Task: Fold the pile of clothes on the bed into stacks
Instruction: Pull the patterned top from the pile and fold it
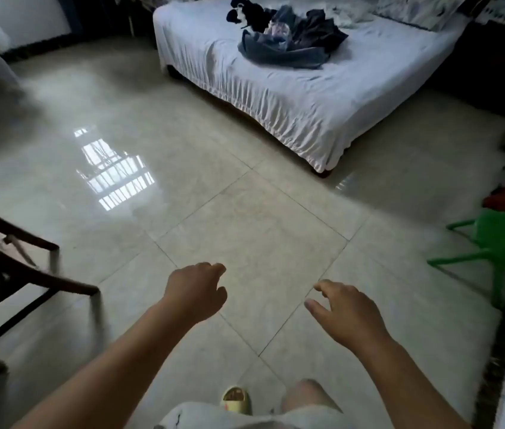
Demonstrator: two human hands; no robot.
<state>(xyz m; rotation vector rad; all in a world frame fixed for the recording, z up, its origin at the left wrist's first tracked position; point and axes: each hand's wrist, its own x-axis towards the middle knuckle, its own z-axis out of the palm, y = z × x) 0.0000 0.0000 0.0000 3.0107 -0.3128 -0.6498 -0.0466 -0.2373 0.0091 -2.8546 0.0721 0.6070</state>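
Note:
A pile of dark clothes [288,35], grey-blue and black, lies heaped on a bed [307,97] covered with a white sheet, at the top of the head view and far from me. My left hand [197,291] hangs over the tiled floor with its fingers loosely curled and nothing in it. My right hand [345,314] is beside it, fingers relaxed and spread, also holding nothing. Both arms reach forward from the bottom of the frame, well short of the bed.
Glossy beige floor tiles [245,224] stretch between me and the bed. A dark wooden chair [13,267] stands at the left. A green plastic stool [498,243] is at the right. A pillow [415,7] lies at the bed's far end. My foot wears a yellow slipper [236,399].

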